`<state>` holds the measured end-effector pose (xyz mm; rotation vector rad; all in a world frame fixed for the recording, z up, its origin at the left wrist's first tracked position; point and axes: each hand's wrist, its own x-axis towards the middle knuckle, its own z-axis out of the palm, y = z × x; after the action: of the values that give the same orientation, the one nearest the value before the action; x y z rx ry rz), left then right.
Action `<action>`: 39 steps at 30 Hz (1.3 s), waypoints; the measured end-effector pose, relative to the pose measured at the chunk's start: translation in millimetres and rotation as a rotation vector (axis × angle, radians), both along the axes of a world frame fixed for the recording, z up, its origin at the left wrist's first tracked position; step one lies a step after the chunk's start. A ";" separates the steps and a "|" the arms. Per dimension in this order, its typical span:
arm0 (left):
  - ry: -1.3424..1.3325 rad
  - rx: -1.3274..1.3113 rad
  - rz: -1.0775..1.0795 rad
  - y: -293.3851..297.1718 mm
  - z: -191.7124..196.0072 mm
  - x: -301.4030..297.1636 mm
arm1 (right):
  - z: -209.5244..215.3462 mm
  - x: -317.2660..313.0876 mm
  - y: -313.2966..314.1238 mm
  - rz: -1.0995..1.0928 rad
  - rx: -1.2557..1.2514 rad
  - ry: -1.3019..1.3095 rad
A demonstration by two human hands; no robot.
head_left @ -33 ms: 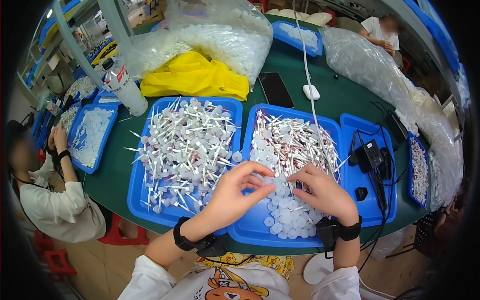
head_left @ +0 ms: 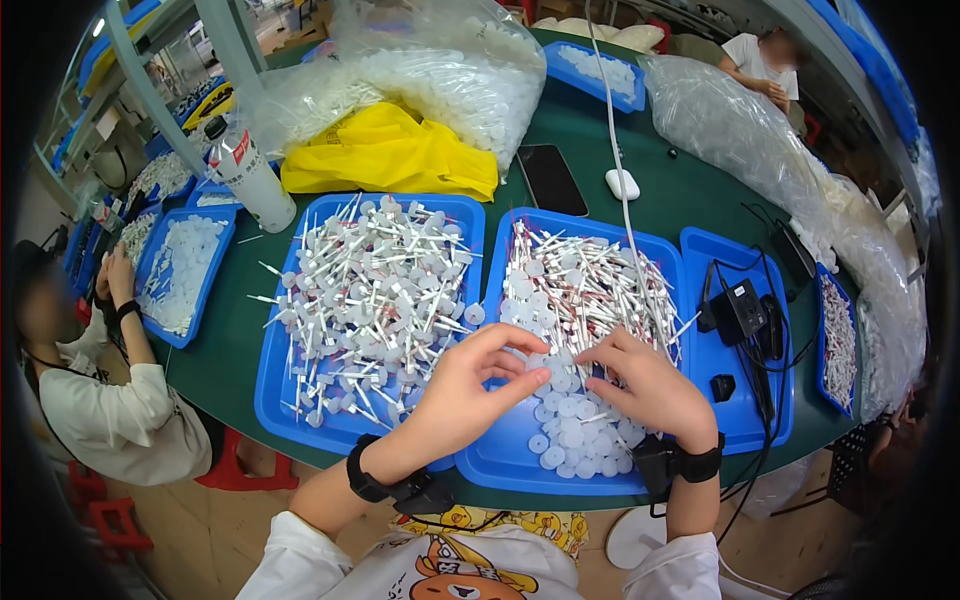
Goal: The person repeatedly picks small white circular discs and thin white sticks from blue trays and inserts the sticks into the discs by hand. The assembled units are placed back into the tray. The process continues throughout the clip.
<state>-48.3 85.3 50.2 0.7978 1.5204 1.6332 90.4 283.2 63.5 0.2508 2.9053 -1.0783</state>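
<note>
Left hand (head_left: 478, 385) and right hand (head_left: 648, 388), fingers curled, hover over pale discs (head_left: 572, 436) heaped toward the blue tray's (head_left: 500, 464) near edge; can't tell whether either grips one. Light fingertips would separate discs best.

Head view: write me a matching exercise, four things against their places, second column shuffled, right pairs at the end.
Things
1. Loose pale discs
2. Dark phone
3. Yellow bag
4. Black box

Places
A. Flat on the green table, beside a small white case
B. In the near part of the parts tray, by the left hand and right hand
C. In the blue tray just right of the parts tray
D. Just in front of the clear bag

Pairs: 1-B; 2-A; 3-D; 4-C
</note>
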 end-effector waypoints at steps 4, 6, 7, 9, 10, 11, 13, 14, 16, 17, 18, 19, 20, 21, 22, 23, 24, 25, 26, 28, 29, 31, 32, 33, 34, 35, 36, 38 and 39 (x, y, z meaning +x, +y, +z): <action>-0.127 0.007 -0.012 -3.0 -1.3 -1.5 | 2.1 2.0 2.4 0.049 -0.017 -0.108; -0.155 0.041 -0.007 -3.6 -3.6 -0.6 | 1.7 3.0 2.2 0.075 -0.009 -0.120; -0.168 0.060 0.002 -3.8 -4.8 0.2 | 2.6 3.7 1.2 0.083 0.000 -0.117; -0.173 0.074 0.008 -3.5 -6.6 0.9 | 4.3 3.5 -0.3 0.098 0.000 -0.107; -0.163 0.067 0.006 -3.8 -7.1 1.0 | 4.9 2.6 -1.1 0.105 -0.011 -0.098; -0.154 0.060 0.004 -4.0 -7.4 0.9 | 5.1 1.6 -1.4 0.112 -0.021 -0.089; -0.170 0.073 -0.014 -5.1 -7.1 0.2 | 1.0 -2.1 1.1 0.094 -0.006 -0.058; -0.178 0.081 -0.025 -5.0 -6.6 0.3 | -1.0 -2.9 2.2 0.083 0.002 -0.043; -0.183 0.099 -0.023 -4.4 -4.8 0.8 | -3.8 -2.9 2.9 0.055 0.035 0.007; -0.185 0.108 -0.021 -4.2 -4.5 0.7 | -4.6 -3.4 3.1 0.042 0.051 0.032; -0.182 0.118 -0.020 -3.8 -5.1 0.5 | -2.9 -4.3 2.2 0.015 0.013 0.030; -0.178 0.127 -0.017 -3.9 -5.9 0.1 | 0.7 -6.2 0.0 -0.012 -0.027 0.027; -0.174 0.136 -0.014 -4.1 -6.4 -0.3 | 3.7 -7.8 -1.7 -0.038 -0.066 0.025; -0.190 0.127 -0.002 -3.9 -5.5 -0.6 | 5.3 -9.0 -2.5 -0.071 -0.080 0.068; -0.207 0.118 0.008 -3.2 -3.1 -1.2 | 7.5 -9.6 -3.4 -0.108 -0.092 0.110; -0.223 0.110 0.018 -2.7 -1.2 -1.7 | 9.3 -10.0 -4.6 -0.144 -0.103 0.153; -0.230 0.111 0.032 -2.6 -0.2 -2.1 | 11.0 -10.3 -6.0 -0.188 -0.113 0.196; -0.237 0.112 0.048 -2.7 0.4 -2.6 | 12.0 -10.9 -7.3 -0.230 -0.124 0.241; -0.243 0.112 0.064 -2.7 0.7 -2.8 | 12.8 -11.6 -8.7 -0.272 -0.134 0.285; -0.255 0.156 0.166 -1.2 -0.2 -0.3 | 13.0 -12.5 -12.7 -0.294 -0.162 0.407; -0.261 0.178 0.218 -0.7 -0.9 0.4 | 13.1 -12.7 -14.7 -0.306 -0.175 0.468; -0.283 0.203 0.232 -1.5 -2.5 -2.0 | 15.6 -12.8 -18.4 -0.311 -0.285 0.496; -0.295 0.216 0.239 -2.1 -2.8 -3.1 | 17.4 -12.7 -19.6 -0.314 -0.340 0.510; -0.298 0.209 0.218 -2.6 -2.7 -3.9 | 19.8 -12.2 -19.0 -0.265 -0.284 0.508; -0.301 0.202 0.195 -2.9 -2.5 -4.5 | 22.5 -11.3 -16.9 -0.218 -0.227 0.506; -0.304 0.194 0.173 -3.1 -2.4 -4.7 | 24.0 -10.4 -15.4 -0.170 -0.171 0.504; -0.306 0.199 0.171 -3.2 -2.5 -4.5 | 24.4 -9.7 -14.7 -0.141 -0.157 0.511; -0.310 0.209 0.164 -2.2 -2.6 -3.6 | 24.6 -8.4 -13.7 -0.084 -0.128 0.527; -0.306 0.211 0.164 -2.1 -2.2 -3.4 | 24.6 -8.5 -14.1 -0.090 -0.138 0.525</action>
<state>-51.7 83.2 48.0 0.5108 1.2385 1.9607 81.9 269.1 88.0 0.1051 3.2643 -1.5606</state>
